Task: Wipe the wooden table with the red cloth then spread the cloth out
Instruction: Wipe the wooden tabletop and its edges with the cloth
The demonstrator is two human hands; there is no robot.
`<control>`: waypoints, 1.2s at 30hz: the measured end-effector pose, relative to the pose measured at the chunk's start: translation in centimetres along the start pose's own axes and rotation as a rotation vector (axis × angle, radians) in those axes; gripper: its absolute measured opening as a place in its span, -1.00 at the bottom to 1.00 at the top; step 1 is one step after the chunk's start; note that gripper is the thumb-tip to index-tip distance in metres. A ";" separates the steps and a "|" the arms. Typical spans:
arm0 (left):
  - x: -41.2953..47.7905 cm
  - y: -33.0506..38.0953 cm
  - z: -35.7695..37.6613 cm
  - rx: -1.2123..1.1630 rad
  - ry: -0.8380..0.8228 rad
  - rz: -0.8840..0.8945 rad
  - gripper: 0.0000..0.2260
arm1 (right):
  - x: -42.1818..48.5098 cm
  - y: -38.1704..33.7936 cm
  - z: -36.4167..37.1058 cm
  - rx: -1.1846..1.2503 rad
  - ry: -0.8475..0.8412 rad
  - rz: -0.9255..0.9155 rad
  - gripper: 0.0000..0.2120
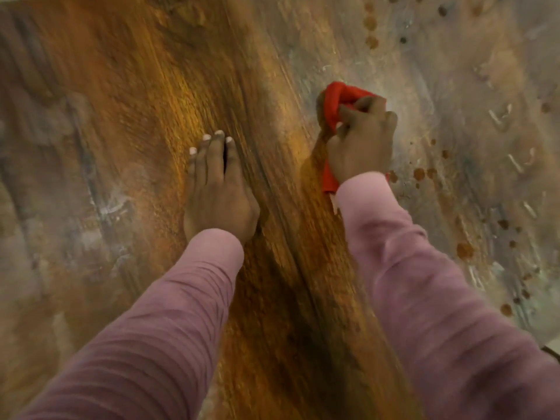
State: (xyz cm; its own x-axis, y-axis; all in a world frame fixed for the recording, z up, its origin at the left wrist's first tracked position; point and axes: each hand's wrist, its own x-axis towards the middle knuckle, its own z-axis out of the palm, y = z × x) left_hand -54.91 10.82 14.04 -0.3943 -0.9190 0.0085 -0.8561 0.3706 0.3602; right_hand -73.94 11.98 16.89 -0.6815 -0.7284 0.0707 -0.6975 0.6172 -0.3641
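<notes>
Red cloth (336, 98) bunched inside clenched right hand (362, 147), pressed to wooden table (121, 116); judged soft, light, limp, tail trailing behind grip, best retaken by an edge; left hand (218, 195) laid flat, uncurled, left of grip.

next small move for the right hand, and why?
Probably drag the cloth sideways over the brown spots just right of the wrist. The right hand grips the cloth, bunched, on the table, and the left hand lies flat on the wood. That right side looks smeared and spotted, so the wiping seems unfinished and spreading the cloth would be premature.
</notes>
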 end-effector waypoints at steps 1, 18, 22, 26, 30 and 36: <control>0.1 0.0 0.0 -0.003 0.004 -0.003 -0.42 | 0.6 -0.2 0.0 0.007 0.023 0.057 -0.65; 6.6 -1.7 -1.8 -0.135 0.107 -0.069 -0.59 | -1.7 -3.3 1.4 0.122 -0.013 -0.099 -0.72; 10.1 -2.4 -1.3 -0.049 0.110 -0.087 -0.56 | -3.0 -4.5 2.2 0.134 -0.012 -0.237 -0.69; 9.8 -2.5 -0.8 -0.016 0.123 -0.077 -0.55 | -2.6 -4.9 2.5 0.072 -0.073 -0.481 -0.68; 9.8 -2.6 -0.8 -0.009 0.096 -0.076 -0.54 | 3.4 -2.7 1.7 -0.029 0.027 -0.081 -0.69; 9.9 -2.0 -0.8 -0.004 0.115 -0.119 -0.54 | 2.4 -7.4 3.7 0.145 0.042 -0.033 -0.71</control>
State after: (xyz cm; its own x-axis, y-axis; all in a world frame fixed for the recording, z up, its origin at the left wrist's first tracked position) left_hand -56.82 0.83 14.15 -0.2492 -0.9658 0.0717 -0.8930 0.2578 0.3688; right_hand -69.57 4.58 16.35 -0.6694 -0.7326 0.1231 -0.6826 0.5413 -0.4910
